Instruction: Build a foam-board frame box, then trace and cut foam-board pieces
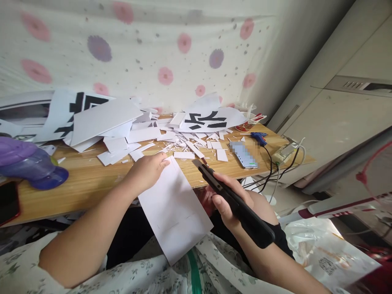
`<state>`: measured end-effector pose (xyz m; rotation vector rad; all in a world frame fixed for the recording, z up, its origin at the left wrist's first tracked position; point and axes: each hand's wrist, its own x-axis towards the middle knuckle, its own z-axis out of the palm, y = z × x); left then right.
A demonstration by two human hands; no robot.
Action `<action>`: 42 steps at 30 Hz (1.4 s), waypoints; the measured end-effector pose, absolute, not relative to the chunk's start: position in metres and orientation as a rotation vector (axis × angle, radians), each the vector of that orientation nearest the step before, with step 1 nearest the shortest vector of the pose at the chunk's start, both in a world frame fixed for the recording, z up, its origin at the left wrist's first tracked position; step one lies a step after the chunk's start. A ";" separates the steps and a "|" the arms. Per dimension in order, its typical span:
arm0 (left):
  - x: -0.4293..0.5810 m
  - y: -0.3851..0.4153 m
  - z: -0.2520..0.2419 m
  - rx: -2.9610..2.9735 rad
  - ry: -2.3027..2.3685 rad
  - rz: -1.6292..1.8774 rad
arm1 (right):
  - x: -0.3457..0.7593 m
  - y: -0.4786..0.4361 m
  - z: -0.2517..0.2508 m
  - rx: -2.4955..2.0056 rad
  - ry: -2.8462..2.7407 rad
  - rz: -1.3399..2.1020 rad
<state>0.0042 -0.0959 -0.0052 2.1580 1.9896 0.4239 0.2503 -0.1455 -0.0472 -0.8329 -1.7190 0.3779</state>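
Note:
My left hand (153, 169) pinches the top left corner of a white rectangular sheet (177, 208), which slants down over my lap. Faint lines show on its lower part. In my right hand (229, 196) is a black utility knife (245, 216), its blade pointing up and left, a little to the right of the sheet and apart from it. My right fingers wrap round the handle. Small white offcuts (185, 155) lie on the wooden table just beyond the sheet's top edge.
On the wooden table (92, 183) are stacked white boards (104, 118), a printed sheet (211, 120), a phone (245, 155), a blue glue gun (259, 138) and a power strip (286, 153) with cables. A purple bottle (30, 163) and another phone (9, 202) are at the left.

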 end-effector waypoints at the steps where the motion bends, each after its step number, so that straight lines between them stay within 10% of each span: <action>1: 0.008 -0.101 -0.001 2.170 2.020 0.404 | 0.247 -0.144 -0.039 -0.796 -1.758 0.330; 42: 0.032 -0.128 0.014 2.245 2.120 0.166 | 0.220 -0.147 -0.013 -0.617 -2.114 -0.089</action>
